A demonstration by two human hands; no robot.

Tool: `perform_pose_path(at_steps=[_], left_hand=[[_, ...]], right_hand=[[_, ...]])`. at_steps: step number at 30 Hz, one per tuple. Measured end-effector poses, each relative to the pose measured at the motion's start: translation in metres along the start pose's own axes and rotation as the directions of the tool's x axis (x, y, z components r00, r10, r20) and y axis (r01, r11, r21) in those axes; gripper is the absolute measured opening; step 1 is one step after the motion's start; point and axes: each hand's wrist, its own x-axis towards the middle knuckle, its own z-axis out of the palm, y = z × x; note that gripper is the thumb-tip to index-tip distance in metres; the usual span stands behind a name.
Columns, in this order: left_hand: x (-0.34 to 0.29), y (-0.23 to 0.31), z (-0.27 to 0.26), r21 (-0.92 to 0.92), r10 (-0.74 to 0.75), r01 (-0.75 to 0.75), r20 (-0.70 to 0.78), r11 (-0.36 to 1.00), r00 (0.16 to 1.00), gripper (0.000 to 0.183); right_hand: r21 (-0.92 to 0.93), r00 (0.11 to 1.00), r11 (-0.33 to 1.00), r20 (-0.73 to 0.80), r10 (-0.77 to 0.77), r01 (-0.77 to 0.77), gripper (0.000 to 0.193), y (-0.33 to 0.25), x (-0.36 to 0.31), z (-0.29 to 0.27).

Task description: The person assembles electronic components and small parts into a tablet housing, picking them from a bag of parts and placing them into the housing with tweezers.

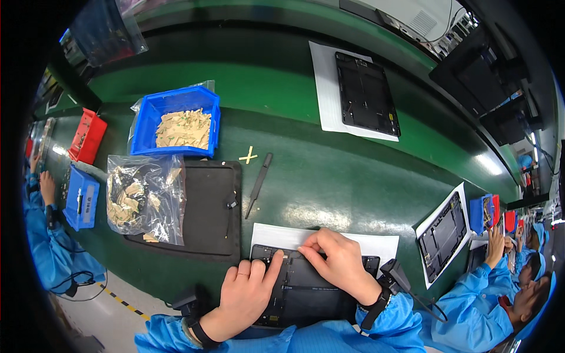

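Note:
A black tablet housing point(294, 297) lies in front of me on a white sheet point(382, 246). My left hand point(246, 289) rests over its left part. The index finger is stretched out with its tip on the housing's upper edge; the other fingers are bent and hold nothing I can see. Just right of that fingertip sits a small pale piece point(286, 256). My right hand point(341, 263) is at the housing's upper middle, thumb and index finger pinched together. Whatever is between them is too small to make out. Both wrists wear black bands with small devices.
A black pen-like tool point(259, 185) lies beyond the housing, beside a black foam tray point(212, 206). On the tray is a plastic bag point(144, 200) of beige pieces. A blue bin point(138, 132) holds more. Other housings point(368, 91) lie farther off. Co-workers sit on both sides.

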Motion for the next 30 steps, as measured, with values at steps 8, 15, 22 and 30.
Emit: perform_pose_path(at_steps=[8,15,22,30], left_hand=[[0.000,-0.001,0.002,0.000,0.007,-0.007,0.005,1.000,1.000,0.050],[0.000,-0.004,0.001,-0.076,-0.021,0.020,-0.015,0.997,1.000,0.048],[-0.012,-0.013,-0.002,-0.254,-0.016,-0.031,-0.180,0.967,0.984,0.041],[-0.015,-0.012,0.000,-0.181,-0.019,-0.021,-0.219,0.983,0.976,0.028]], right_hand=[[-0.142,0.982,0.972,0.030,-0.184,0.186,0.009,-0.009,0.005,0.003],[-0.149,0.977,0.966,0.005,-0.213,0.211,0.014,-0.012,0.006,0.002],[-0.351,0.886,0.814,0.210,-0.413,0.463,0.021,-0.013,-0.006,-0.007],[-0.069,0.923,0.938,0.215,-0.319,0.340,0.022,-0.008,0.011,-0.012]])
